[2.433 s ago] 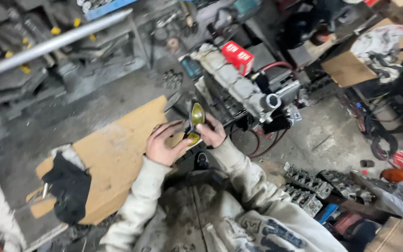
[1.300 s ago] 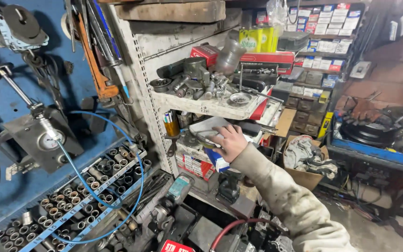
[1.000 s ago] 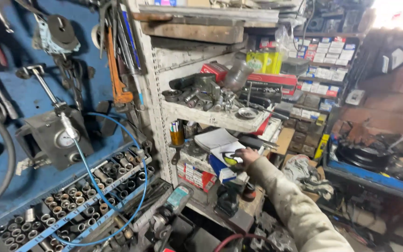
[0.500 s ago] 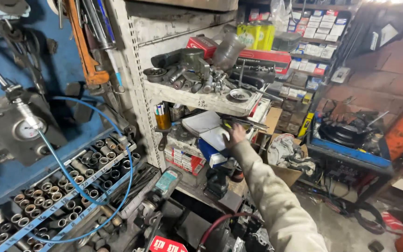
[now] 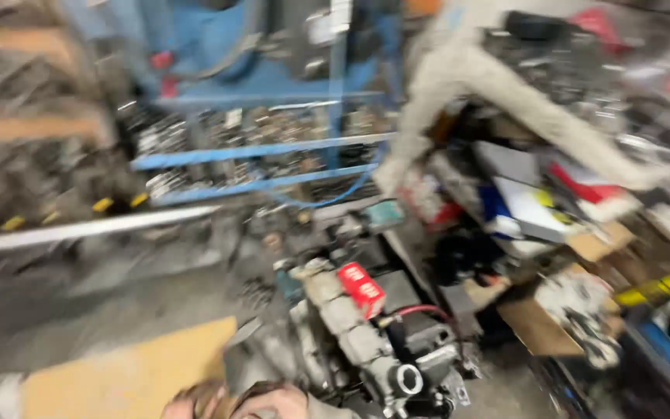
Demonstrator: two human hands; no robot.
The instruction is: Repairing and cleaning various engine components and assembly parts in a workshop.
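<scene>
Grey metal dominates the lower middle of the view: an engine block [image 5: 358,341] lies on the floor [image 5: 118,302], its long axis running from upper left to lower right, with a round opening at the near, lower-right end. A red box [image 5: 361,289] rests on its upper part, and a red hose [image 5: 420,312] curves off just beside that box.

Compared with the frame half a second earlier, the view has swung down and left. The shelf [image 5: 537,202] with its white and blue boxes, then central and within reach of the right arm, now sits at the right side. The blue rack [image 5: 257,147] of sockets has moved to the upper middle. The whole picture is heavily blurred.

Both hands appear only at the bottom edge. The left hand [image 5: 195,403] and the right hand [image 5: 277,402] lie close together, just beside the near end of the engine block. Whether either one is clenched, released or grasping anything cannot be told: blur and the frame edge hide the fingers.

Open room: a tan board [image 5: 133,376] lies flat on the floor left of the hands, with bare concrete above it. A pale bar [image 5: 87,229] crosses that area. To the right, cardboard [image 5: 544,326] and clutter crowd the engine block.
</scene>
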